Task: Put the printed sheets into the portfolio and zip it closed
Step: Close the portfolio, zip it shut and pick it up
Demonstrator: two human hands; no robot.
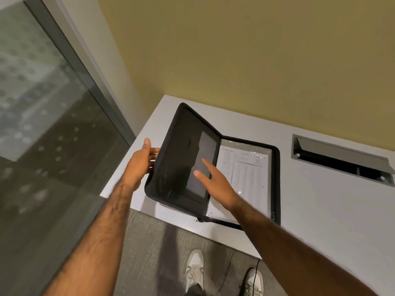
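A black zip portfolio (179, 159) lies on the white desk (310, 210), its left cover raised at an angle. My left hand (142, 161) grips that cover's outer edge, thumb up and fingers behind it. The printed sheets (245, 174) lie flat in the right half under a clear sleeve. My right hand (215, 182) hovers over the fold with fingers spread and holds nothing. The zip runs around the rim, and its pull (197, 220) hangs at the near edge.
A cable slot (342, 159) with a metal flap is set into the desk at the right. A glass partition (53, 124) stands to the left, a yellow wall behind. Below are carpet, my shoes (195, 268) and a thin black cable (255, 272).
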